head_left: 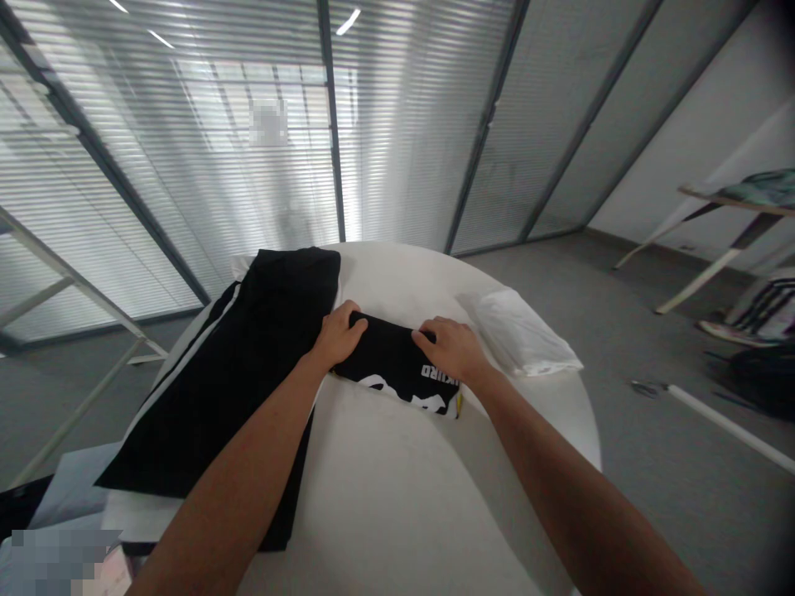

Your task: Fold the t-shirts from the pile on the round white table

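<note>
A black folded garment [388, 356] with white lettering and a white print along its near edge lies in the middle of the round white table. My left hand [341, 334] grips its left end, thumb on top and fingers curled behind. At the opposite end my right hand [452, 348] holds the far right corner, partly covering the letters. Close beside my left hand, long black trousers [242, 364] with a white side stripe are laid folded in half. A folded white cloth [525, 331] rests to the right of my right hand.
The white table [385, 488] has a curved edge. A metal frame [80, 281] stands at left. On the right are another table [733, 201], bags or shoes on the floor [767, 310], and a white pole [726, 424]. Glass panels with blinds [410, 124] rise behind.
</note>
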Available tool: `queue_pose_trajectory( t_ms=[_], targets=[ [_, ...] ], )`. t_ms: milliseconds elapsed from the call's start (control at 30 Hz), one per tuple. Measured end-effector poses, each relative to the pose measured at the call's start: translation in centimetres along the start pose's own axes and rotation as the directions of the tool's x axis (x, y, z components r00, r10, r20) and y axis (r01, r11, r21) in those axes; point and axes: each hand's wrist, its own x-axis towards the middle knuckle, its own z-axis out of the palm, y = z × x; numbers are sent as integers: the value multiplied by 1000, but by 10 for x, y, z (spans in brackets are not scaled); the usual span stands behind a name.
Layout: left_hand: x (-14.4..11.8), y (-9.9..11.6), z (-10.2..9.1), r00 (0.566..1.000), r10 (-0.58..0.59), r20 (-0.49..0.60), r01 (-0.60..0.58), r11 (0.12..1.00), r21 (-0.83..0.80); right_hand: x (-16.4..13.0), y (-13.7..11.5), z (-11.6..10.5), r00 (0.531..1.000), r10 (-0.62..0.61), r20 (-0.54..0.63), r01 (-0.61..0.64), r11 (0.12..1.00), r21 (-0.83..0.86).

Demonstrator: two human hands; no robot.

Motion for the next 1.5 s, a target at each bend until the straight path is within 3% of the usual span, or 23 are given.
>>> queue_pose_trajectory(
  t_ms=[167, 333, 400, 500, 633, 800, 1133, 1233, 1367, 1433, 1500],
  targets=[
    [-5, 5, -1, 983, 154, -97, -151, 988, 39, -5, -8, -1, 997, -59, -57, 62, 997, 49],
    [-10, 14, -4, 969, 217, -122, -203, 972, 115, -8, -14, 1, 994, -112, 2, 112, 990, 90],
    [-9, 16, -4, 978, 182, -99, -162, 970, 181, -8, -14, 2, 993, -113, 40, 109, 990, 86],
    [-6, 13, -4, 992, 17, -128, 29, 936, 352, -7, -14, 2, 993, -96, 70, 93, 994, 54],
    [-2, 2, -1, 955, -188, -231, 279, 839, 468, -7, -13, 1, 994, -71, 82, 69, 997, 31],
    [0, -6, 1, 954, -256, -157, 300, 809, 506, -7, -14, -4, 993, -45, 110, 42, 999, 32],
    [3, -10, 1, 950, -277, -144, 311, 807, 502, -6, -3, -14, 993, -35, 109, 19, 990, 141],
    [2, -10, 2, 953, -266, -145, 303, 809, 503, -5, 9, -22, 998, 12, 55, -23, 979, 203],
    [1, -9, 3, 955, -253, -153, 296, 809, 508, -5, 35, -38, 978, 169, -121, -139, 965, 224],
    [1, -8, 3, 954, -261, -147, 299, 805, 512, -7, 53, -48, 930, 286, -230, -226, 940, 257],
    [1, -8, 3, 953, -266, -143, 301, 804, 514, -10, 74, -55, 844, 410, -346, -322, 903, 283]
  ],
)
